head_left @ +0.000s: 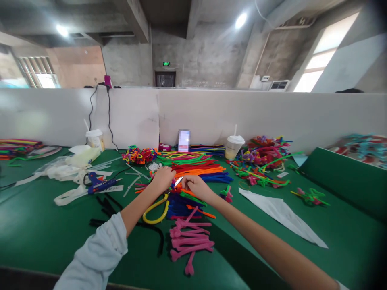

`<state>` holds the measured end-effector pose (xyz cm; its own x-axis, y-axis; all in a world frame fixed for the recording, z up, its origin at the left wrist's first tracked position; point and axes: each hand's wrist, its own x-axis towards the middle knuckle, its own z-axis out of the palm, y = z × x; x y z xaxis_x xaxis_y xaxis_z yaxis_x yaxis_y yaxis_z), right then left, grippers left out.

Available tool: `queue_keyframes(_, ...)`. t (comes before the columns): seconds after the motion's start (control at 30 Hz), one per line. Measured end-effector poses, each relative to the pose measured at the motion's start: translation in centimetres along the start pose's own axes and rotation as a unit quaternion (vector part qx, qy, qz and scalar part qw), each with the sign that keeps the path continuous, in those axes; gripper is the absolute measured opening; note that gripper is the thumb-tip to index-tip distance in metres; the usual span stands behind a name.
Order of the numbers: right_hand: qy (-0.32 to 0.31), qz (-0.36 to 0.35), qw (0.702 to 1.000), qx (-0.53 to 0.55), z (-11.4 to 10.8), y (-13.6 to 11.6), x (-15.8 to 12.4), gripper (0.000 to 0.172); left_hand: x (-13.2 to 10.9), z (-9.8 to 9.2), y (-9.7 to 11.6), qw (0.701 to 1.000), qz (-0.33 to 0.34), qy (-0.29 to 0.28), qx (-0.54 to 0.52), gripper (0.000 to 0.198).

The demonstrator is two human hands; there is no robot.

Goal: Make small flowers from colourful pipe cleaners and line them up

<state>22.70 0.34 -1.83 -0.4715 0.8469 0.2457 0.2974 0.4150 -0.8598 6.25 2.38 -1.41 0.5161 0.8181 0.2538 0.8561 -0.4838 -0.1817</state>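
My left hand point(163, 178) is closed, its fingers curled down over the pile of coloured pipe cleaners; whatever it grips is hidden. Just to its right, my right hand point(195, 186) has its thumb and fingers pinched together, on something too small to make out. A shiny, blade-like strip point(179, 181) shows between the hands. Below my left hand lies a big yellow loop point(144, 215), perhaps a scissors handle. Blue pipe cleaners point(177, 209) lie under and in front of the hands. Nearer me is a group of pink pipe-cleaner pieces point(192, 241) with knobbed ends.
Red and orange pipe cleaners point(205, 167) lie beyond the hands, before a phone point(184, 141). At left are a blue glue gun point(102, 183), plastic bags and black pipe cleaners point(159, 233). Lidded cups point(234, 147), finished bundles point(266, 155) and a white sheet point(281, 213) stand or lie around.
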Motion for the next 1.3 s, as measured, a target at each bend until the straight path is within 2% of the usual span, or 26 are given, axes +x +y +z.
queue_keyframes(0.13, 0.051, 0.004, 0.999, 0.016, 0.1, 1.3, 0.4, 0.024, -0.6, -0.6, 0.4, 0.999, -0.007, 0.033, -0.005, 0.021)
queue_keyframes(0.2, 0.073, -0.001, 0.997, 0.015, 0.3, 2.0, 0.5, 0.025, -1.0, -1.2, 0.4, 0.997, -0.018, 0.066, -0.028, 0.022)
queue_keyframes(0.3, 0.08, 0.012, 0.997, 0.018, 0.6, 2.5, 0.5, 0.021, -1.5, -1.9, -0.1, 0.984, -0.058, 0.12, -0.121, 0.024)
queue_keyframes(0.37, 0.079, 0.038, 0.995, 0.04, 0.7, 2.3, 0.3, 0.015, -1.8, -2.3, -0.5, 0.972, -0.082, 0.127, -0.177, 0.026)
queue_keyframes(0.43, 0.065, 0.083, 0.988, 0.109, 0.9, 1.7, 0.1, 0.014, -2.1, -2.4, -0.5, 0.968, -0.069, 0.133, -0.199, 0.026)
queue_keyframes(0.5, 0.02, 0.145, 0.962, 0.229, 0.9, 0.9, -0.1, 0.026, -2.5, -2.5, 0.2, 0.968, -0.026, 0.149, -0.201, 0.024)
queue_keyframes(0.6, -0.037, 0.217, 0.893, 0.393, 0.9, 0.1, -0.2, 0.035, -3.1, -2.5, 1.9, 0.972, 0.024, 0.154, -0.173, 0.025)
queue_keyframes(0.7, -0.025, 0.247, 0.851, 0.462, 1.0, 0.0, -0.2, 0.024, -3.6, -2.5, 3.2, 0.981, 0.053, 0.129, -0.136, 0.026)
queue_keyframes(0.8, 0.016, 0.26, 0.838, 0.48, 1.2, 0.3, -0.3, 0.016, -4.0, -2.3, 3.4, 0.975, 0.067, 0.121, -0.174, 0.03)
queue_keyframes(0.9, 0.055, 0.244, 0.849, 0.466, 1.3, 0.6, -0.6, 0.016, -4.5, -2.1, 3.2, 0.964, 0.083, 0.116, -0.223, 0.037)
queue_keyframes(1.0, 0.093, 0.191, 0.874, 0.437, 1.3, 0.8, -0.8, 0.019, -4.9, -2.1, 3.3, 0.963, 0.111, 0.088, -0.228, 0.038)
queue_keyframes(1.07, 0.116, 0.147, 0.893, 0.41, 1.3, 0.9, -0.7, 0.023, -5.1, -2.1, 3.5, 0.961, 0.132, 0.079, -0.231, 0.035)
queue_keyframes(1.17, 0.119, 0.097, 0.918, 0.366, 1.2, 0.8, -0.9, 0.026, -5.0, -2.0, 3.5, 0.952, 0.142, 0.097, -0.254, 0.026)
queue_keyframes(1.23, 0.107, 0.078, 0.929, 0.345, 1.0, 0.7, -1.1, 0.026, -4.9, -1.8, 3.4, 0.948, 0.096, 0.121, -0.277, 0.019)
queue_keyframes(1.3, 0.09, 0.063, 0.94, 0.324, 0.9, 0.6, -1.5, 0.024, -4.7, -1.7, 3.2, 0.937, 0.012, 0.147, -0.316, 0.017)
